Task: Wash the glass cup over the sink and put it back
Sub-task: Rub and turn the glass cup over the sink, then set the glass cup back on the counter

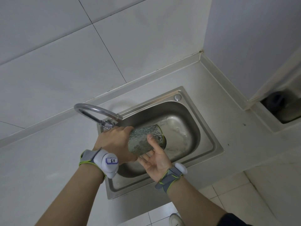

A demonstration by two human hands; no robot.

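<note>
A textured greenish glass cup (143, 139) with a gold rim lies on its side over the steel sink (210, 141), its mouth pointing right. My left hand (114, 141) grips the cup around its base end. From below, my right hand (154, 157) cups it palm up, with the thumb pressed on the cup's side near the rim. Both wrists carry grey bands with white sensor units.
A curved chrome tap (96, 110) arches over the sink's back left corner; no water stream is visible. Water pools in the sink basin. White counter surrounds the sink, tiled wall behind, a wall corner to the right. A recess with a dark object (283, 108) lies far right.
</note>
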